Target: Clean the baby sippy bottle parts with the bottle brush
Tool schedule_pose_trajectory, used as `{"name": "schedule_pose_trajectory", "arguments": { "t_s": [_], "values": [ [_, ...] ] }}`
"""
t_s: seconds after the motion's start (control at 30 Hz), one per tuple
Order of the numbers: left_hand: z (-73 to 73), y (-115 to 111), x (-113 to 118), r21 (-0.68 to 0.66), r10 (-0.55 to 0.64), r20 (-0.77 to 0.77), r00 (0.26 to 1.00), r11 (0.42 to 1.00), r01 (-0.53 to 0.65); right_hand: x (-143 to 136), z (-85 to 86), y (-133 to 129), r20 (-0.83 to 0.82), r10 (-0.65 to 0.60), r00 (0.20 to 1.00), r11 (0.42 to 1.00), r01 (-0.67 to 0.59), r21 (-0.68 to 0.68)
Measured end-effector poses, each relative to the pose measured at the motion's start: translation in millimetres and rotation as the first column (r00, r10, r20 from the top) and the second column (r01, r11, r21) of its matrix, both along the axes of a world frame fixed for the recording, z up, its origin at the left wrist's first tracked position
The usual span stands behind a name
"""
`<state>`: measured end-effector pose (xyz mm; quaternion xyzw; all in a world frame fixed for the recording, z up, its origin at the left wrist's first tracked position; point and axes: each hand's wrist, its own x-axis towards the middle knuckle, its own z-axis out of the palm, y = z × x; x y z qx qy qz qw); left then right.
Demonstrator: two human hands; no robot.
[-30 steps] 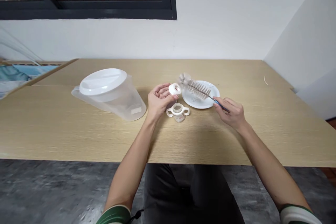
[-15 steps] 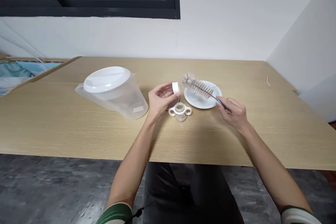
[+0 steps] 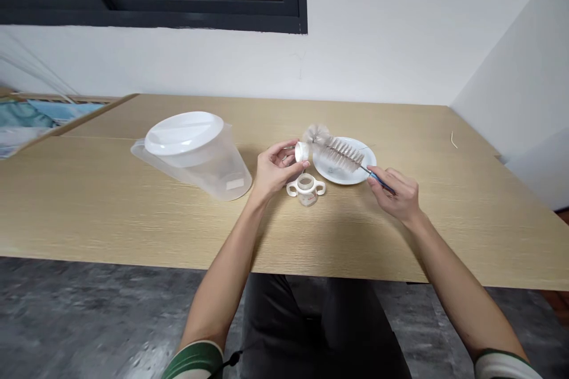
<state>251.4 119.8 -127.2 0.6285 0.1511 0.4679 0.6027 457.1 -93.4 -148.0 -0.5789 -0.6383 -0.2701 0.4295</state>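
Note:
Between the thumb and fingers of my left hand (image 3: 276,170) is a small white bottle cap (image 3: 301,152), its hollow side turned toward the right. My right hand (image 3: 397,194) grips the blue handle of a bottle brush (image 3: 340,153) with pale bristles. The brush points left, its fluffy tip close beside the cap; whether they touch I cannot tell. Below the cap, a small clear baby bottle (image 3: 307,192) with two white side handles stands upright on the table, its top uncovered. Behind the brush lies a white plate (image 3: 329,170), partly hidden by the bristles.
A translucent pitcher (image 3: 217,169) with a white lid stands left of my left hand on the wooden table (image 3: 133,213). A thin, pale bent strip (image 3: 453,140) lies at the far right. White wall and a dark window frame (image 3: 200,12) are behind the table.
My left hand has turned the cap so its hollow side shows more and shifted it slightly right. The brush stays close to it in my right hand.

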Motion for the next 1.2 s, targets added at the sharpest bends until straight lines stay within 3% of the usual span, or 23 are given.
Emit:
{"name": "schedule_pose_trajectory", "arguments": {
  "t_s": [0.27,0.37,0.5,0.6,0.8,0.9,1.0,1.2],
  "values": [
    [-1.5,9.8,-6.1,-0.003,-0.064,-0.048,0.997,0.998,0.063,4.6,0.2,1.1,-0.028,-0.073,0.997,0.997,0.073,-0.014],
    [-3.8,12.6,-6.7,0.005,-0.077,-0.065,0.995,0.997,0.078,2.0,5.6,-1.1,-0.097,-0.042,0.994,0.999,0.043,0.009],
    [-6.0,13.6,-5.7,0.014,-0.080,-0.072,0.994,0.997,0.081,-1.6,5.1,-0.5,-0.112,0.028,0.993,0.998,-0.035,-0.061],
    [-4.1,11.1,-5.3,0.035,-0.091,-0.050,0.995,0.995,0.093,1.7,-0.4,2.1,-0.088,-0.014,0.996,0.996,0.006,-0.090],
    [-3.2,9.1,-3.9,0.085,-0.035,-0.047,0.998,0.996,0.039,0.9,3.0,0.5,-0.111,-0.032,0.993,0.999,0.028,-0.043],
    [-5.4,11.1,-3.2,0.108,-0.024,-0.052,0.998,0.994,0.029,-2.1,3.5,0.5,-0.092,0.010,0.996,0.996,-0.017,-0.085],
    [-5.4,11.1,-3.1,0.135,-0.036,-0.035,0.999,0.990,0.040,-0.8,0.0,2.1,-0.068,-0.026,0.997,0.995,0.019,-0.102],
    [-1.9,6.5,-3.1,0.136,-0.018,-0.044,0.999,0.990,0.024,-0.9,1.3,1.2,-0.097,-0.044,0.994,0.998,0.040,-0.041]
  ]
}}
